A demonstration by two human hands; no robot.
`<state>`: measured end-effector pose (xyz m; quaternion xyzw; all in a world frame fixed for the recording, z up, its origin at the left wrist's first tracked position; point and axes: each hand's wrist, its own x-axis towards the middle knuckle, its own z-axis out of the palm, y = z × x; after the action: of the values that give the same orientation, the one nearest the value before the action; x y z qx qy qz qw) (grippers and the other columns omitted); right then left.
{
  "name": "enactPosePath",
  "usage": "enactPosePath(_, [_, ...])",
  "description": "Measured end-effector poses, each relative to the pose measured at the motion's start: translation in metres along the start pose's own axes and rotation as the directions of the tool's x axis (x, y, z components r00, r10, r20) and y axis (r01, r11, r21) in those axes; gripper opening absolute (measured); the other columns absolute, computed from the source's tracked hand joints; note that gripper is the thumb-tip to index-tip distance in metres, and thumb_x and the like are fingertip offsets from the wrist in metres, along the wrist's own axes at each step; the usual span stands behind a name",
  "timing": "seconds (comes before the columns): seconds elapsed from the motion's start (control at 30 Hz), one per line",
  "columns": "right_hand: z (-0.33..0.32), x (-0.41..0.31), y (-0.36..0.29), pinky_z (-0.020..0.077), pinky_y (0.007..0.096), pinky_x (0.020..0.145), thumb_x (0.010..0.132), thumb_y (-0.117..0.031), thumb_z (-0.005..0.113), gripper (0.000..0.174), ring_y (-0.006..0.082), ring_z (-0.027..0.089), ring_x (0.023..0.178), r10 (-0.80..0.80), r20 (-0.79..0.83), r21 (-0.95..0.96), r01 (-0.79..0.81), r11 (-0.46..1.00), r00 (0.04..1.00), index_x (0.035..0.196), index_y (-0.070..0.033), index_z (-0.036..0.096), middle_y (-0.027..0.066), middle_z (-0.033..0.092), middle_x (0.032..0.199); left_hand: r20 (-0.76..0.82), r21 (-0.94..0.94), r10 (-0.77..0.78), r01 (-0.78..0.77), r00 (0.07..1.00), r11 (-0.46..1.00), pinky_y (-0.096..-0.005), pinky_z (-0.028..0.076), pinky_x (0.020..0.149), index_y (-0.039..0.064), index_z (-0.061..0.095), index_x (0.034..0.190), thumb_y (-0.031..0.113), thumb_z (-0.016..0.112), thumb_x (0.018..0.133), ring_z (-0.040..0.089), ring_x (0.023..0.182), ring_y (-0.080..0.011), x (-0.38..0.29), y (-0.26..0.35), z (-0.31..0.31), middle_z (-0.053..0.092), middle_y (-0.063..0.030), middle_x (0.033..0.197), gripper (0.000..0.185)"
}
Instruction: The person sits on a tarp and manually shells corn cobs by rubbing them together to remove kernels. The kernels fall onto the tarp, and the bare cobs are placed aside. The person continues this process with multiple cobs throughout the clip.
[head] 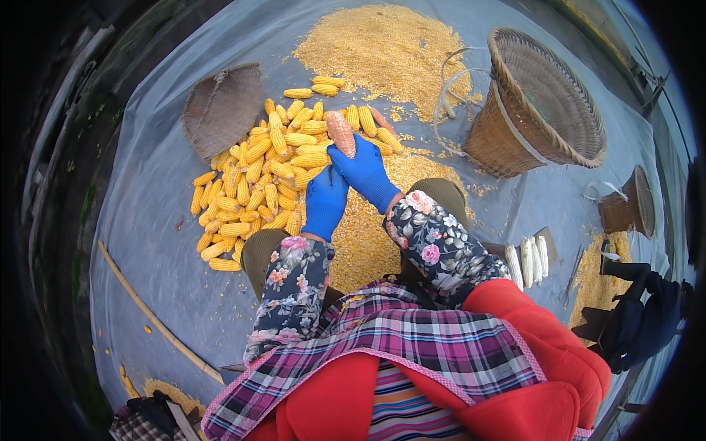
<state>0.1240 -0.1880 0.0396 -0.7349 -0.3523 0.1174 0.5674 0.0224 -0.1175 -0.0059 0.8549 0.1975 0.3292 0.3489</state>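
Observation:
My right hand (364, 166), in a blue knitted glove, grips the lower end of a reddish ear of corn (340, 132), which points away from me. Close against it is my left hand (326, 199), gloved alike; its fingertips are partly hidden, so whether it also grips something does not show. A heap of yellow ears of corn (256, 184) lies to the left and beyond my hands. Another reddish ear (383, 120) rests at the heap's right edge. Loose corn kernels (361, 248) spread beneath my hands and between my knees.
A woven basket (507, 127) with straps leans at the upper right, near a large kernel pile (380, 49). A flat woven scoop (223, 105) stands left of the ears. Bare cobs (528, 262) lie to the right. Other people (642, 314) are at the lower right and lower left.

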Motion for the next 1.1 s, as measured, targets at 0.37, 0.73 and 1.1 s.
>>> enactPosePath(0.37, [-0.02,0.014,0.006,0.0521,0.0282,0.069,0.09,-0.026,0.072,0.031,0.0132,0.065,0.078,0.097,-0.084,0.521,-0.039,0.853,0.992,0.108,-0.001,0.066,0.0049,0.068,0.088,-0.108,-0.208,-0.004,-0.018,0.994,0.978,-0.0437,0.051,0.062,0.0,0.062,0.104,0.037,0.05,0.103,0.064,0.067,-0.0357,0.005,-0.005,-0.008,0.065,-0.0213,0.078,0.039])
enactPosePath(0.73, [-0.019,0.014,0.02,0.053,0.0322,0.055,0.087,-0.034,0.074,0.036,0.0163,0.065,0.061,0.217,0.175,0.296,-0.261,0.919,0.961,0.097,0.0,0.067,0.009,0.067,0.076,-0.093,0.009,0.007,-0.007,0.996,1.0,-0.045,0.048,0.06,0.002,0.064,0.087,0.036,0.049,0.104,0.063,0.065,-0.0345,0.002,0.017,-0.013,0.063,-0.0211,0.075,0.041])
enactPosePath(1.1, [-0.038,0.016,0.003,0.0548,0.0284,0.071,0.091,-0.035,0.071,0.041,0.0138,0.067,0.076,0.002,0.368,0.353,-0.141,0.925,0.93,0.111,0.0,0.068,0.0082,0.071,0.092,0.7,-0.703,-0.329,0.692,0.635,-0.161,-0.0243,0.034,0.039,0.003,0.058,0.107,0.047,0.051,0.102,0.046,0.046,-0.013,0.012,0.022,-0.044,0.053,-0.006,0.064,0.045])
